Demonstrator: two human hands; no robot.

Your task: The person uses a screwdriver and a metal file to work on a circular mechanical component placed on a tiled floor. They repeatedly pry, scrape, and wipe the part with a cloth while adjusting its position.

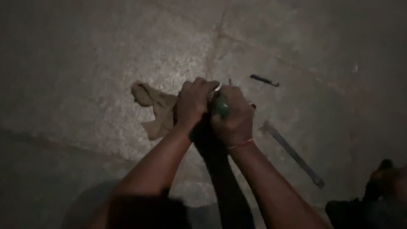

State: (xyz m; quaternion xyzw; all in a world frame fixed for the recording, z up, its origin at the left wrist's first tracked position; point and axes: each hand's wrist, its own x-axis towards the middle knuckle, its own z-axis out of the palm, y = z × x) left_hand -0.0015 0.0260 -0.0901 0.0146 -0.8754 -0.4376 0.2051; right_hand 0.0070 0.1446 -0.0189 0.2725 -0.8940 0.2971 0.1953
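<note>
Hands: two, bare, pressed side by side at centre.
Left hand [194,104]: fist curled over something dark, hidden.
Right hand [232,116]: closed around one green-handled tool [221,106], possibly a screwdriver.
Cloth [154,111]: one, crumpled, beige, at 9 o'clock, touching the left hand.
Metal strip [292,153]: one, flat, long, at 4 o'clock.
Small dark tool [264,80]: one, thin, at 1 o'clock.
Floor [85,63]: rough stone.
</note>
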